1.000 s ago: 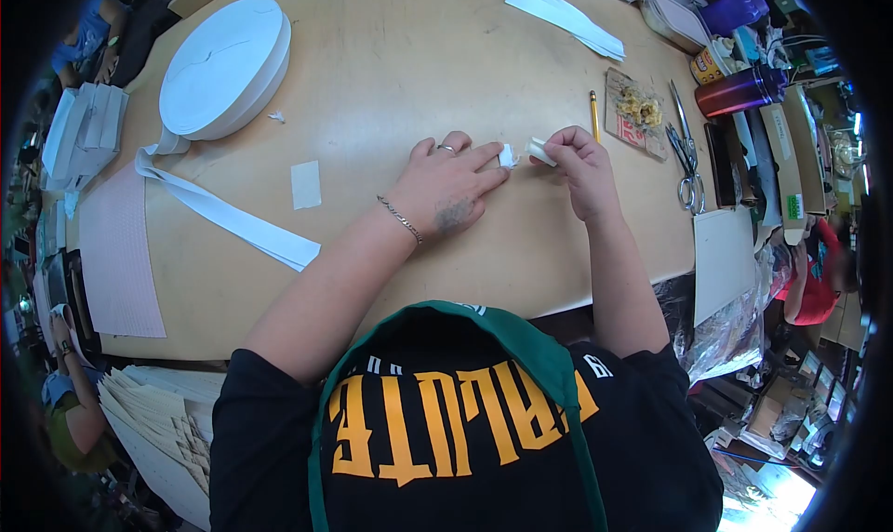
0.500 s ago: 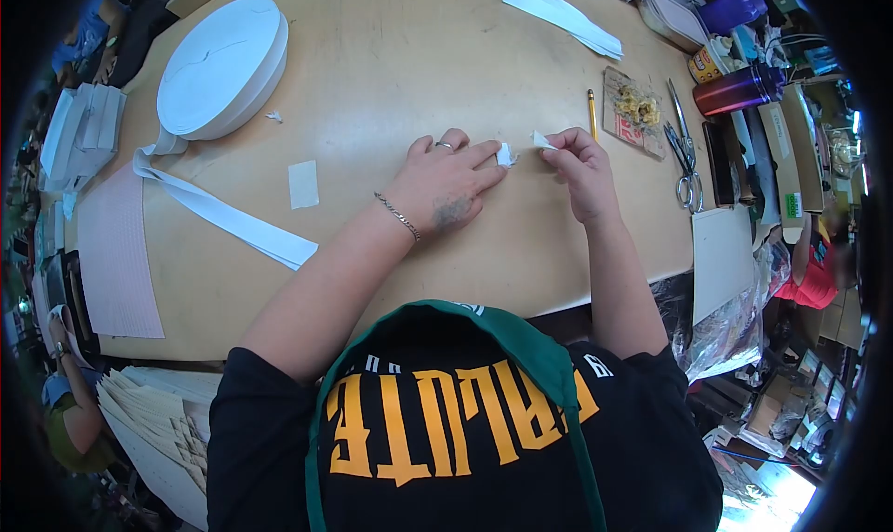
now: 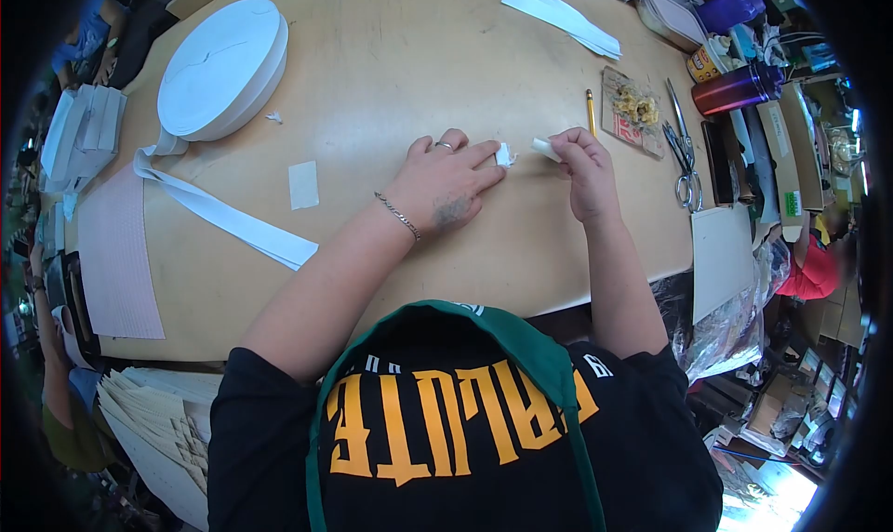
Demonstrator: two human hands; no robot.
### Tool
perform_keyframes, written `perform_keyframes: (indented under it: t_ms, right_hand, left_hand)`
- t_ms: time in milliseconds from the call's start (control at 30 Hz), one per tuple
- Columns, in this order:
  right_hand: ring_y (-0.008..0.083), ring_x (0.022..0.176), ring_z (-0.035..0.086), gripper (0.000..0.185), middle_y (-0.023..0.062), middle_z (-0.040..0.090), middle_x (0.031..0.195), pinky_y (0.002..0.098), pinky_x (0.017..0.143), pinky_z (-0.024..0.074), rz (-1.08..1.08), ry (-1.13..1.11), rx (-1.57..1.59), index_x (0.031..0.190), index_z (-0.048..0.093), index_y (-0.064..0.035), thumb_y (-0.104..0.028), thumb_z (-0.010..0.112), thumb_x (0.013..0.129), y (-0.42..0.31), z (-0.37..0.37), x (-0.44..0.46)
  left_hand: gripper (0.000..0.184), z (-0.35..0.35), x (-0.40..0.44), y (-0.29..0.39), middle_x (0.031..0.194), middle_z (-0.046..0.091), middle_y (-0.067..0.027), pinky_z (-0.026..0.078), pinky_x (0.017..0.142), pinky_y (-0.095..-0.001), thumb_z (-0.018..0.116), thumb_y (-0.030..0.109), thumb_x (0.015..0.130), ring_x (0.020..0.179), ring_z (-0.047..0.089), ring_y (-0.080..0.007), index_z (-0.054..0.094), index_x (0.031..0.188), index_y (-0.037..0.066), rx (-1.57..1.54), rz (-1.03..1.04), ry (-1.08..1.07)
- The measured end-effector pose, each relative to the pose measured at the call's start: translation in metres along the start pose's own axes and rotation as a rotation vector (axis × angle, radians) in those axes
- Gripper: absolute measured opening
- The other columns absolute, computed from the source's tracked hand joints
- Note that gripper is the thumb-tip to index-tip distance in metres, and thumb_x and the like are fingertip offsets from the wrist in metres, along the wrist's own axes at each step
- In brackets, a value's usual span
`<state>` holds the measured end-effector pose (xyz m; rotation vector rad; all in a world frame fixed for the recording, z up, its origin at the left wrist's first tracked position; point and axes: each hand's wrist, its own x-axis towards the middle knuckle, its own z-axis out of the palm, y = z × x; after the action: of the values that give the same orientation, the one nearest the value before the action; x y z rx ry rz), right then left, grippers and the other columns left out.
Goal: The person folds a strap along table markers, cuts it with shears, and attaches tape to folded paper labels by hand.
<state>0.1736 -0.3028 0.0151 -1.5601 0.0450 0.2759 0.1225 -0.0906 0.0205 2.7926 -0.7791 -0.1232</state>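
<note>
My left hand point(image 3: 445, 180) lies on the table with its fingers stretched out. Its fingertips rest against a small white piece point(image 3: 503, 155) with frayed threads at its right edge. To the right of it, my right hand point(image 3: 586, 167) pinches a small white strip point(image 3: 545, 148) between thumb and forefinger, slightly apart from the piece by the left hand. Whether the strip is tape, cloth or paper cannot be made out. A pale rectangular patch point(image 3: 303, 185) sits on the table to the left of my left hand.
A large white roll of banding point(image 3: 209, 76) stands at the upper left, its loose tail point(image 3: 237, 223) trailing across the table. On the right are a pencil point(image 3: 591, 112), a block with yellowish glue-like lumps point(image 3: 635, 110), scissors point(image 3: 686, 155) and a tumbler point(image 3: 739, 90). Other people work at both sides.
The strip in my right hand has turned, so a longer side shows, and the right fingers have shifted slightly right. My left hand stays in place.
</note>
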Motion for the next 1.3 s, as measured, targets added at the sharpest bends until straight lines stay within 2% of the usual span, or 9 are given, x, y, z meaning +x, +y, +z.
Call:
perform_keyframes:
  t_ms: [300,700,800,900,1000,1100,1200,1300]
  right_hand:
    - [0.0057,0.071,0.047,0.009,-0.0025,0.054,0.076,0.0197,0.066,0.0373,-0.036,0.011,0.025,0.082,0.055,-0.0066,-0.008,0.063,0.079,-0.001,0.001,-0.002]
    - [0.0075,0.074,0.054,0.027,0.0007,0.058,0.08,0.0201,0.064,0.0443,0.013,-0.063,0.013,0.089,0.05,-0.0068,0.004,0.068,0.072,0.002,0.0,-0.003]
    - [0.0091,0.078,0.056,0.029,0.0018,0.057,0.083,0.0212,0.07,0.0445,0.008,-0.125,-0.011,0.092,0.05,-0.0076,0.004,0.067,0.072,0.001,0.0,-0.004]
    - [0.0073,0.075,0.053,0.022,0.0004,0.055,0.083,0.0203,0.067,0.0426,0.033,-0.181,0.022,0.09,0.051,-0.0076,0.0,0.064,0.075,0.005,-0.005,-0.002]
    - [0.0052,0.07,0.049,0.016,-0.0021,0.053,0.08,0.0203,0.063,0.0397,0.094,-0.115,0.022,0.087,0.051,-0.0078,-0.003,0.061,0.076,0.003,-0.003,0.001]
    - [0.0037,0.066,0.046,0.011,-0.0041,0.051,0.074,0.0192,0.058,0.0368,0.08,-0.105,-0.129,0.085,0.053,-0.0068,-0.009,0.062,0.079,-0.002,0.007,-0.001]
    - [0.0019,0.065,0.044,0.014,-0.0043,0.051,0.075,0.0183,0.054,0.0348,0.113,-0.182,-0.253,0.085,0.051,-0.0077,-0.004,0.063,0.078,0.0,0.009,0.006]
    - [0.0016,0.062,0.043,0.017,-0.0046,0.051,0.073,0.0172,0.052,0.0337,0.117,-0.199,-0.383,0.084,0.051,-0.0072,-0.004,0.066,0.077,0.001,0.011,0.011]
  left_hand:
    - [0.043,0.0,0.0,0.0,0.131,0.045,0.0005,0.039,0.092,-0.0465,0.057,0.015,0.073,0.113,0.046,-0.0222,0.056,0.115,0.023,0.001,0.004,0.013]
    - [0.041,0.001,0.0,0.0,0.131,0.045,0.0004,0.04,0.091,-0.0465,0.057,0.014,0.073,0.112,0.046,-0.0226,0.057,0.113,0.023,-0.003,0.005,0.03]
    - [0.041,0.0,0.0,0.0,0.132,0.045,0.0005,0.04,0.091,-0.0467,0.057,0.014,0.073,0.112,0.046,-0.0227,0.057,0.114,0.023,-0.003,0.0,0.015]
    - [0.042,-0.001,0.0,0.0,0.132,0.044,0.0006,0.04,0.091,-0.0469,0.057,0.014,0.074,0.112,0.046,-0.0229,0.056,0.115,0.023,-0.011,-0.004,0.0]
    - [0.042,-0.002,0.001,0.001,0.133,0.044,0.0007,0.039,0.092,-0.0472,0.057,0.014,0.074,0.113,0.045,-0.0229,0.056,0.115,0.023,-0.012,-0.006,-0.01]
    - [0.043,-0.001,0.0,0.0,0.133,0.043,0.0008,0.039,0.092,-0.0473,0.057,0.014,0.074,0.113,0.045,-0.0229,0.056,0.116,0.023,0.001,-0.002,-0.009]
    - [0.042,-0.001,0.001,0.001,0.134,0.043,0.0006,0.039,0.092,-0.0474,0.056,0.014,0.074,0.114,0.044,-0.0229,0.056,0.115,0.022,0.001,-0.003,-0.013]
    - [0.038,0.001,0.0,0.0,0.132,0.044,0.0007,0.038,0.092,-0.0486,0.056,0.014,0.075,0.114,0.044,-0.0232,0.057,0.113,0.022,-0.012,-0.003,0.001]
